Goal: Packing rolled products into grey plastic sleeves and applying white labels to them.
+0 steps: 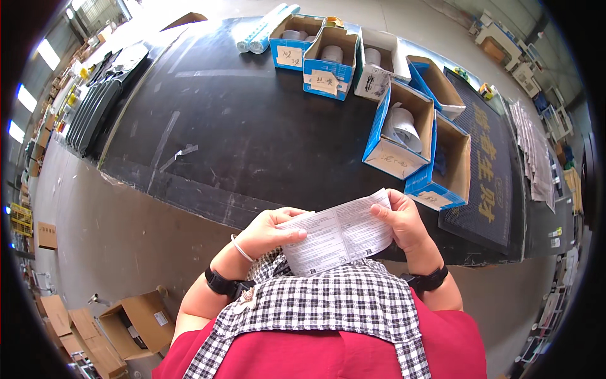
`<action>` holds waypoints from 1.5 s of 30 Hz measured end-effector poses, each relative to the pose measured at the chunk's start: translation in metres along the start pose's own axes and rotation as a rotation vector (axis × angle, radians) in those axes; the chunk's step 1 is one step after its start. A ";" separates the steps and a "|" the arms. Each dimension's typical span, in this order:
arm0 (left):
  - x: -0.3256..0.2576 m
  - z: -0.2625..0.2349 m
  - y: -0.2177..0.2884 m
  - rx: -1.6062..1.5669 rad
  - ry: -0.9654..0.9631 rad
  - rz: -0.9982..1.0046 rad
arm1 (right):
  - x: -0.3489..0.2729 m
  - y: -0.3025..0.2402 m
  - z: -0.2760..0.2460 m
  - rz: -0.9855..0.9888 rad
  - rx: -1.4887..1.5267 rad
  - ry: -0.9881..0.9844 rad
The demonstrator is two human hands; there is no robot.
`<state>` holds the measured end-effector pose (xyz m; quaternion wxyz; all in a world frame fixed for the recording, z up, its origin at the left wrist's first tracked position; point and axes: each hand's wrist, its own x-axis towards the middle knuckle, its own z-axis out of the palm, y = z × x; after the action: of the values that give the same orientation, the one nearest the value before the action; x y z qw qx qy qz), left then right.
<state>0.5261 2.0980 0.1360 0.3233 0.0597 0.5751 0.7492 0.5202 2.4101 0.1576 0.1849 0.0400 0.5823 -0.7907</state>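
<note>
A printed paper sheet [338,235], white with dense small text and a crease down its middle, is stretched between my two hands above the table's near edge. My left hand [278,228] pinches its left end, thumb on top. At the upper right corner, my right hand [404,218] grips it with the thumb over the face. The fingers behind the paper are hidden. Just beyond my right hand stand open blue cardboard boxes; the nearer one [435,189] holds something dark, and its neighbour [399,158] holds white rolls of labels.
The black table [252,126] spreads ahead, with tape strips on it. More open boxes [331,69] with rolls line the far side beside pale blue rolls [268,28]. A dark printed mat [483,183] lies right. Black slatted parts [95,114] are far left; cartons [136,325] sit on the floor.
</note>
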 end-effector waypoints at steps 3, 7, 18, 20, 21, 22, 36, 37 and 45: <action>0.002 0.003 0.004 -0.001 0.035 -0.041 | 0.003 -0.002 -0.017 -0.034 0.046 0.048; 0.002 -0.004 0.000 0.008 0.058 -0.034 | 0.002 -0.019 -0.060 -0.096 0.082 0.177; 0.006 -0.003 0.000 -0.012 0.083 -0.030 | -0.008 -0.031 -0.110 -0.184 0.048 0.277; 0.005 -0.011 -0.004 0.031 0.071 -0.060 | -0.013 -0.039 -0.131 -0.222 0.076 0.318; 0.005 -0.014 -0.006 0.031 0.072 -0.060 | -0.016 -0.042 -0.142 -0.237 0.089 0.344; 0.005 -0.016 -0.009 0.046 0.079 -0.053 | -0.020 -0.046 -0.151 -0.252 0.102 0.369; -0.006 -0.028 -0.016 -0.009 0.046 -0.045 | -0.057 -0.071 -0.205 -0.351 0.007 0.577; -0.007 -0.029 -0.019 -0.004 0.057 -0.040 | -0.061 -0.074 -0.209 -0.363 0.003 0.646; -0.010 -0.035 -0.023 -0.004 0.063 -0.076 | -0.079 -0.077 -0.237 -0.350 -0.052 0.662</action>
<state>0.5273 2.0669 0.1060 0.3334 0.0133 0.5854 0.7389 0.5312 2.6710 0.1732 -0.1502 0.1885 0.6285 -0.7395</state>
